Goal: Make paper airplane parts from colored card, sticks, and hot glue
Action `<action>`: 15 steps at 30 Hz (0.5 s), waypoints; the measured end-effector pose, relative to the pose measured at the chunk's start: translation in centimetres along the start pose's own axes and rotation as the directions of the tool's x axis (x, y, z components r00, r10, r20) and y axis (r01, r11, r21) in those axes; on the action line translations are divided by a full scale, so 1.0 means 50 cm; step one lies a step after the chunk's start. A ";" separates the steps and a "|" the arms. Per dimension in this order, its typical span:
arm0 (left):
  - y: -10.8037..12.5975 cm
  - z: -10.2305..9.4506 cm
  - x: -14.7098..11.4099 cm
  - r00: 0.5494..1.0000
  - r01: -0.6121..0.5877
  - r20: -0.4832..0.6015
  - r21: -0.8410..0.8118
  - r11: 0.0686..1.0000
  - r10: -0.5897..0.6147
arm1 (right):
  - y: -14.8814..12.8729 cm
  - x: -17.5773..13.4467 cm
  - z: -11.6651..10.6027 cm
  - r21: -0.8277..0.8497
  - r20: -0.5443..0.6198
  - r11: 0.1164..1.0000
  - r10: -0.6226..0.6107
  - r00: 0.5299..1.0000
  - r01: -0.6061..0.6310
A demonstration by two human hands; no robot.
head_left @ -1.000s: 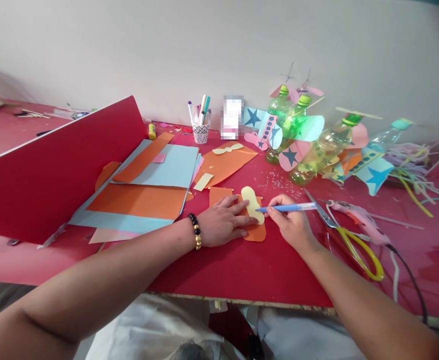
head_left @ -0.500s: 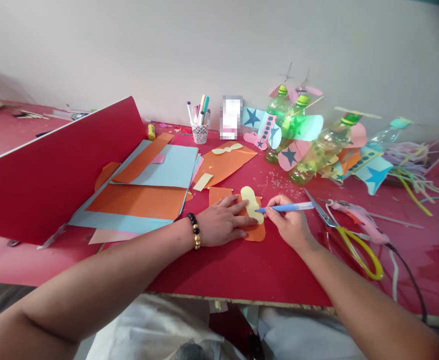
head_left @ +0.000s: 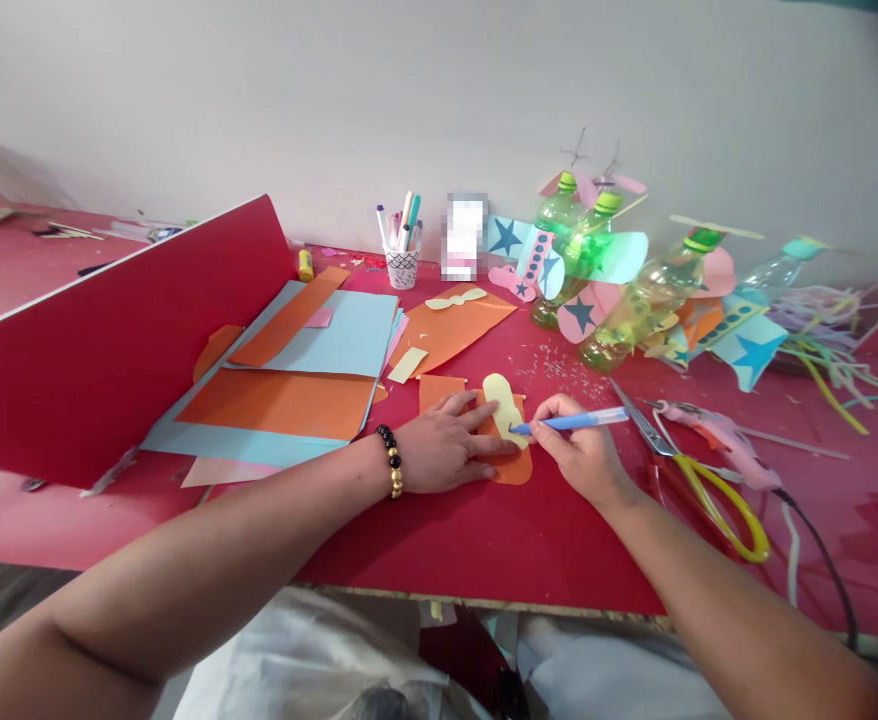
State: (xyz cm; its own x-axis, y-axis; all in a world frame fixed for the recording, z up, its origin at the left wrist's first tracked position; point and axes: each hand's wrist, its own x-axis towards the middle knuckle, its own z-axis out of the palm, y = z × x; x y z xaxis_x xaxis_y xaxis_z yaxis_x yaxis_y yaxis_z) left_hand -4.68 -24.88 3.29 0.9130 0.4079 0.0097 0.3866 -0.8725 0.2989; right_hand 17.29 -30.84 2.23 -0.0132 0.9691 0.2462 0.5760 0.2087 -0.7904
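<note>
My left hand lies flat with its fingers spread, pressing on a pale yellow paper cutout with rounded ends. Beneath that cutout is an orange paper piece, partly hidden by my fingers. In my right hand is a blue pen, pinched between thumb and fingers. Its tip meets the yellow paper, where a small dark mark shows. Another orange paper piece sits just beyond my left fingers.
Right of my right hand lie scissors and a pink glue gun with a cord. Decorated plastic bottles stand behind. A pen cup is near the wall. Coloured sheets and a red board occupy the left.
The pen tip has shifted slightly down and left on the yellow paper, and a small dark mark now shows there. My left hand stays in place on the paper.
</note>
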 end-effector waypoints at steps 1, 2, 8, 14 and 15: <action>0.000 0.000 0.000 1.000 -0.004 -0.002 0.001 1.000 0.004 | -0.002 -0.001 -0.001 0.003 0.010 1.000 0.002 1.000 -0.002; -0.001 0.000 0.000 1.000 -0.008 -0.005 0.003 1.000 0.008 | -0.003 -0.002 -0.001 0.006 0.021 1.000 0.003 1.000 -0.003; 0.000 0.000 -0.001 1.000 -0.012 -0.007 0.011 1.000 0.012 | -0.011 -0.005 -0.003 0.037 0.041 0.999 0.005 0.999 -0.007; 0.000 -0.001 0.000 1.000 -0.007 -0.003 0.003 1.000 0.007 | 0.001 0.000 -0.002 0.029 -0.113 0.999 0.015 0.993 -0.012; -0.001 0.000 0.000 1.000 -0.008 -0.006 0.002 1.000 0.008 | 0.004 0.001 -0.001 0.025 -0.115 1.000 0.014 0.993 -0.011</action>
State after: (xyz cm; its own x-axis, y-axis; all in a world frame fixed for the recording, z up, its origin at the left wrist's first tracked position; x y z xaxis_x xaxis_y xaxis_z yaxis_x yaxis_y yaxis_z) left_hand -4.70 -24.84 3.25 0.9153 0.4023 0.0178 0.3794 -0.8763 0.2969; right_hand 17.45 -30.78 2.11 0.0883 0.9505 0.2980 0.5553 0.2014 -0.8069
